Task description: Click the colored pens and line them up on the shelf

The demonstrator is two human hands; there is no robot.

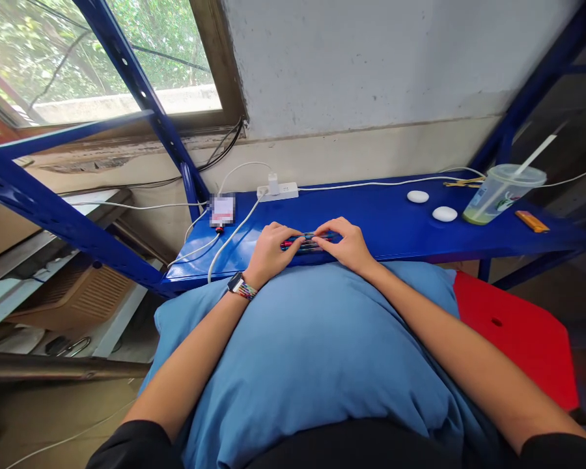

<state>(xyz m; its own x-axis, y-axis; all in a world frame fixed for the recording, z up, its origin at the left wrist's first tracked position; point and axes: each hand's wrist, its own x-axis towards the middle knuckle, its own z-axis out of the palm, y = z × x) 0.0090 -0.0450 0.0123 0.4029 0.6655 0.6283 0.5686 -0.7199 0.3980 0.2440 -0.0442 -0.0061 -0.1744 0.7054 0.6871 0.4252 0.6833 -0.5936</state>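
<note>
Several slim pens (310,241) lie side by side at the front edge of the blue shelf top (371,221), one with a red part at its left end. My left hand (272,249) pinches them from the left, thumb and fingertips closed around that end. From the other side my right hand (348,243) does the same at the right end, its thumb near my left fingertips. Fingers hide parts of the pens. Both forearms rest over a blue cushion (322,339), and a watch (235,283) is on my left wrist.
Behind the hands is a white power strip (287,191) with cables. A pixelated device (222,210) stands left. To the right are two white oval objects (445,213), a plastic cup (501,195) with a straw and an orange item (532,221). A red stool (512,332) stands below.
</note>
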